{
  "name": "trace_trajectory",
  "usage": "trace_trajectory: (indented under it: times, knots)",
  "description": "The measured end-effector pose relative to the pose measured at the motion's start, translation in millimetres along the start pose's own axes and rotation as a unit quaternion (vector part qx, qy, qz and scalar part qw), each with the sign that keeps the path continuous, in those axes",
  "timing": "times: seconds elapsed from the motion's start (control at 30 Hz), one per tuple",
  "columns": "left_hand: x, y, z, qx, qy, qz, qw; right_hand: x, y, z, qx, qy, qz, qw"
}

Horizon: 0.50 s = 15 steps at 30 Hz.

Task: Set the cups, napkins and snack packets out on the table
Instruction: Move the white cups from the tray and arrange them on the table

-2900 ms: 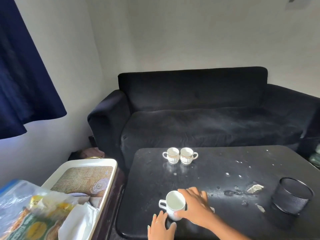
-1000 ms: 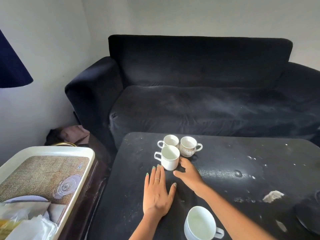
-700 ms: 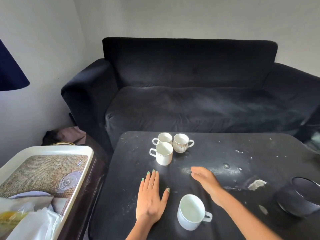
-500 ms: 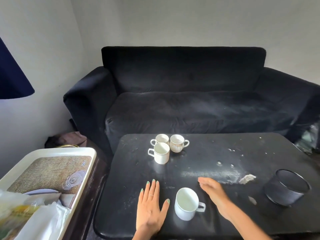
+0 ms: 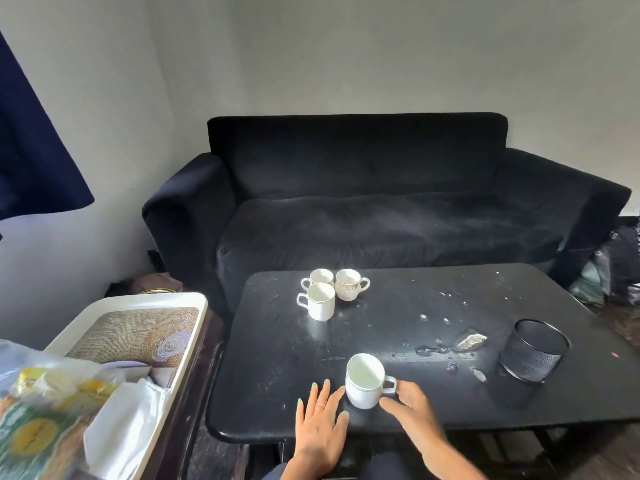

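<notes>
A white cup [image 5: 364, 380] stands near the front edge of the black table [image 5: 277, 348]. My right hand [image 5: 410, 405] is at its handle, thumb and fingers curled round it. Left of that cup, my left hand [image 5: 320, 424] lies flat on the table, its fingertips almost at the cup's side. Three more cups stand together at the table's far left: a plain one [image 5: 320, 303] in front, a second white cup [image 5: 322, 277] and a patterned cup [image 5: 348, 289] behind. Snack packets [image 5: 34, 427] and white napkins [image 5: 117, 427] lie in the white tray [image 5: 195, 306] on the left.
A black mesh holder [image 5: 530, 355] stands on the table's right part, with crumbs and a paper scrap [image 5: 471, 341] beside it. Behind the table is a black sofa [image 5: 381, 220]. A dark blue curtain [image 5: 31, 150] hangs at upper left.
My right hand set a cup by the two far cups, then came back to the near cup and closed on its handle. The left hand stayed flat on the table.
</notes>
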<state>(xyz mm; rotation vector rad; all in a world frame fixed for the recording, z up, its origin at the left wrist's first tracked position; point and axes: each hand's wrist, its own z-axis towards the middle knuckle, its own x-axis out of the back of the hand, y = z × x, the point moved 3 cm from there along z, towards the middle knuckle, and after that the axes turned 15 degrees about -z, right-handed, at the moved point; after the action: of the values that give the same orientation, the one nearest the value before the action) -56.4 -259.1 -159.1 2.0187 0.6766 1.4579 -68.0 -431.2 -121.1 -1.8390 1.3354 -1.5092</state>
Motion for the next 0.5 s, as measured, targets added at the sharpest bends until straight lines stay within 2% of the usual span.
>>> trace_trajectory:
  times: [0.13,0.23,0.5]
  knots:
    - [0,1,-4,-0.004,-0.004,0.01,1.0,-16,-7,-6,-0.011,0.018,-0.041,0.999]
    - [0,1,-5,-0.008,0.002,0.021,1.0,-27,-11,-6,-0.005,0.067,-0.079,0.995]
    - [0,5,-2,-0.038,0.048,0.034,0.998,-46,-22,-1,0.016,0.204,-0.084,0.975]
